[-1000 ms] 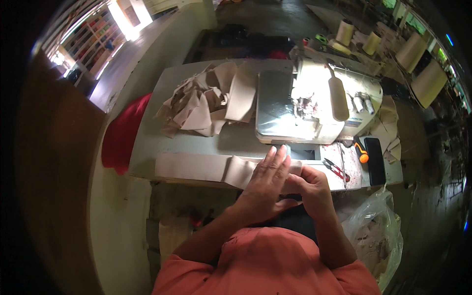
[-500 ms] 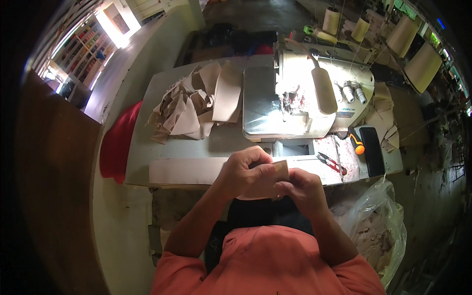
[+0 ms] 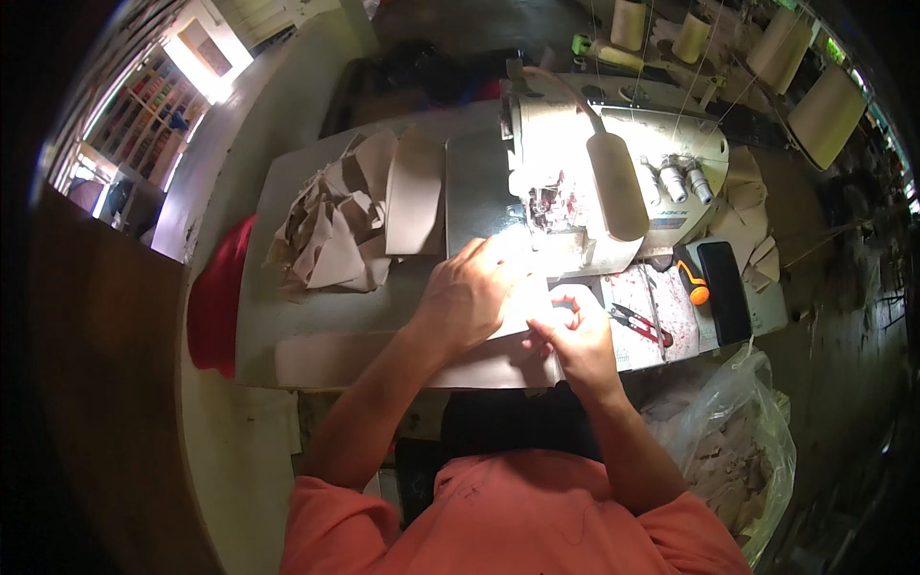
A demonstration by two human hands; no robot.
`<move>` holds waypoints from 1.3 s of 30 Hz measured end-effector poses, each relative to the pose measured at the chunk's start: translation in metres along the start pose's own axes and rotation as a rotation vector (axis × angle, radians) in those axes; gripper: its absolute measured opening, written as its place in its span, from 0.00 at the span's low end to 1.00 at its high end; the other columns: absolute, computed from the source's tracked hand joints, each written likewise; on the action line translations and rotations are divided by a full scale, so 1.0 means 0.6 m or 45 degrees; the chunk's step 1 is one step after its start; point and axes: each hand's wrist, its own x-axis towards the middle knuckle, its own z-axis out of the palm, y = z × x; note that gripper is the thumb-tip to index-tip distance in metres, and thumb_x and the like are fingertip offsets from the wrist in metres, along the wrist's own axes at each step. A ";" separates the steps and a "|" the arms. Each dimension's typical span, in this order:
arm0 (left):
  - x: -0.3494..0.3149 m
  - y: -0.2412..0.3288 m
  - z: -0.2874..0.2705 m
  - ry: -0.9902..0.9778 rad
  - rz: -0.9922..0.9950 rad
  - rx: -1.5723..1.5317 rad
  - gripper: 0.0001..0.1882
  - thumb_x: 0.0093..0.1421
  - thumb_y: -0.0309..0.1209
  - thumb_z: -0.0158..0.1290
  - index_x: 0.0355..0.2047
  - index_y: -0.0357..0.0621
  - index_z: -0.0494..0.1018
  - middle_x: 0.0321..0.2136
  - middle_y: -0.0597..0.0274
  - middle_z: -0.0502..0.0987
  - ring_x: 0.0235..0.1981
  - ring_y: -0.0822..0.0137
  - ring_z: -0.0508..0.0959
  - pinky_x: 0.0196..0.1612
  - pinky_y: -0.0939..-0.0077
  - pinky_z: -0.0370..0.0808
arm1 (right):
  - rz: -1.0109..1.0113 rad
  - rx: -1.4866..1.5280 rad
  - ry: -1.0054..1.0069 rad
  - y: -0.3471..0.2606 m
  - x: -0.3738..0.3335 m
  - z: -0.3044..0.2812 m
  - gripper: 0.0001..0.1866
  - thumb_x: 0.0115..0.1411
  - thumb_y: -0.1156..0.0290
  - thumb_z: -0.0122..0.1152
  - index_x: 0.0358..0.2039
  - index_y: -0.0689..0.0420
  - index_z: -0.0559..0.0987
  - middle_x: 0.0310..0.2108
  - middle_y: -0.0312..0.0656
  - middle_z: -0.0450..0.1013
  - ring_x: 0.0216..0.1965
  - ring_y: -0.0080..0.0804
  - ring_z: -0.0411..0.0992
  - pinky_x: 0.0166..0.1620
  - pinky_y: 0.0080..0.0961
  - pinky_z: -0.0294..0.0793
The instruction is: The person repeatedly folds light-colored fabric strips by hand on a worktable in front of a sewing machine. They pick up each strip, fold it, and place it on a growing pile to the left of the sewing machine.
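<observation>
Heap of beige fabric pieces (image 3: 337, 235), red-handled snips (image 3: 640, 323), black phone (image 3: 724, 292), clear plastic bag (image 3: 738, 441), thread cones (image 3: 824, 101)

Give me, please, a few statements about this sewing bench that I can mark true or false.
1. The left hand lies flat on the pale fabric strip before the sewing machine. True.
2. The loose fabric pile sits right of the machine. False: it lies to its left.
3. The red snips are in the right hand. False: they lie on the table, right of that hand.
4. A clear plastic bag of scraps hangs at the person's right. True.
</observation>
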 end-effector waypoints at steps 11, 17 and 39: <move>0.048 -0.031 0.013 0.069 -0.067 -0.156 0.07 0.43 0.24 0.48 0.25 0.39 0.66 0.23 0.59 0.68 0.27 0.59 0.69 0.32 0.71 0.67 | -0.051 0.045 0.053 -0.011 0.034 0.005 0.11 0.51 0.80 0.52 0.36 0.66 0.70 0.25 0.41 0.71 0.22 0.19 0.68 0.25 0.14 0.69; 0.029 0.005 0.005 0.251 0.061 0.030 0.09 0.43 0.19 0.49 0.29 0.35 0.68 0.30 0.52 0.69 0.35 0.54 0.70 0.40 0.67 0.67 | -0.096 -0.024 0.049 0.002 0.042 0.004 0.12 0.51 0.79 0.52 0.38 0.65 0.71 0.29 0.41 0.72 0.22 0.22 0.70 0.23 0.12 0.65; 0.109 -0.241 -0.027 0.587 -0.412 0.665 0.13 0.43 0.21 0.46 0.32 0.44 0.69 0.24 0.58 0.72 0.29 0.60 0.71 0.35 0.67 0.65 | -0.215 -0.149 0.195 0.002 -0.048 -0.053 0.08 0.54 0.77 0.43 0.34 0.65 0.69 0.21 0.46 0.71 0.18 0.26 0.68 0.23 0.17 0.67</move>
